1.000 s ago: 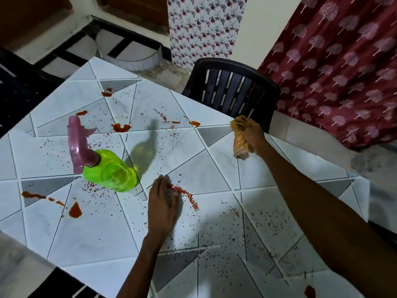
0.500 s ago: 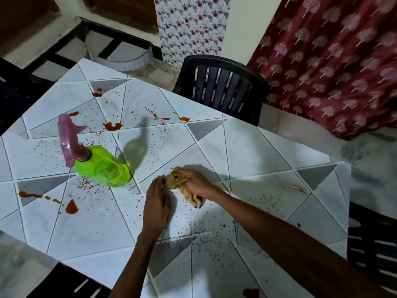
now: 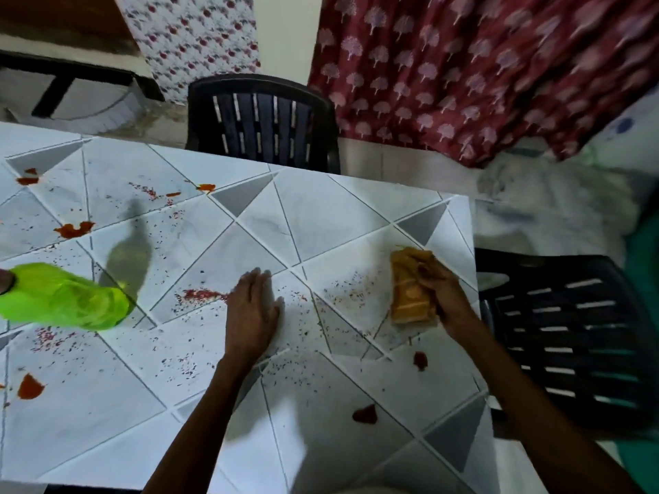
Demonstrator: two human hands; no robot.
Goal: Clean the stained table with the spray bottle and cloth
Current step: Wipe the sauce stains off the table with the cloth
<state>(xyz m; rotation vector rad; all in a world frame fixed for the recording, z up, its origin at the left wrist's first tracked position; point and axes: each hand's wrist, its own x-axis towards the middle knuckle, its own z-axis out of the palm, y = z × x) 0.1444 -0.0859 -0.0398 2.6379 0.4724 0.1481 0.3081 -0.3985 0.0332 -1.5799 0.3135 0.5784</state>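
Glossy tiled table, translucent plastic spray bottle, soft cloth

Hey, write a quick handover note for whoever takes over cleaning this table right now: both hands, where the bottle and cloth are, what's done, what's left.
Left hand: flat on the table, fingers straight, holding nothing.
Right hand: grips the folded cloth, its lower end on the table near the right edge.
Spray bottle: on the table, far left, no hand on it.
Done: the table's far right corner looks clean.
Left: red blobs and scattered specks over the rest.
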